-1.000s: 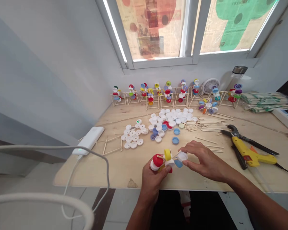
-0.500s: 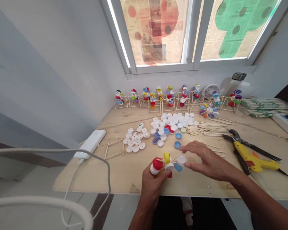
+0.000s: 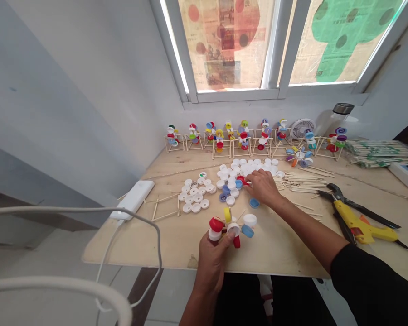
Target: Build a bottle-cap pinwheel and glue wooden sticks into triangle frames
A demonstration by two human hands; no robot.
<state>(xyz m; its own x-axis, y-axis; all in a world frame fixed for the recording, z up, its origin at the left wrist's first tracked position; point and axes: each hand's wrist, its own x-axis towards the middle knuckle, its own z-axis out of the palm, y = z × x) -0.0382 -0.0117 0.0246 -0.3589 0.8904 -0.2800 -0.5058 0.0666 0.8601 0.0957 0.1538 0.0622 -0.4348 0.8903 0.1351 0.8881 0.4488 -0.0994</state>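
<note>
My left hand (image 3: pixel 213 256) grips a bottle-cap wheel (image 3: pixel 233 229) just above the table's front edge. The wheel has a white cap at its hub and red, white, yellow and blue caps round it on thin sticks. Some of it is hidden behind my fingers. Farther back, my right hand (image 3: pixel 263 186) reaches into the loose caps, its fingertips closed at a red bottle cap (image 3: pixel 241 180). A blue bottle cap (image 3: pixel 254 203) lies just below that wrist. White caps (image 3: pixel 195 198) with holes lie in a group to the left.
Finished cap wheels on stick frames (image 3: pixel 219 144) line the back of the table (image 3: pixel 129 251). Loose wooden sticks (image 3: pixel 306 182), black-handled cutters (image 3: pixel 367 212) and a yellow glue gun (image 3: pixel 363 228) lie at right. A white power strip (image 3: pixel 132 199) with a cable sits at left.
My right hand has left the wheel and moved away from me to the red cap among the loose caps. One blue cap is no longer seen near the wheel. My left hand still holds the wheel.
</note>
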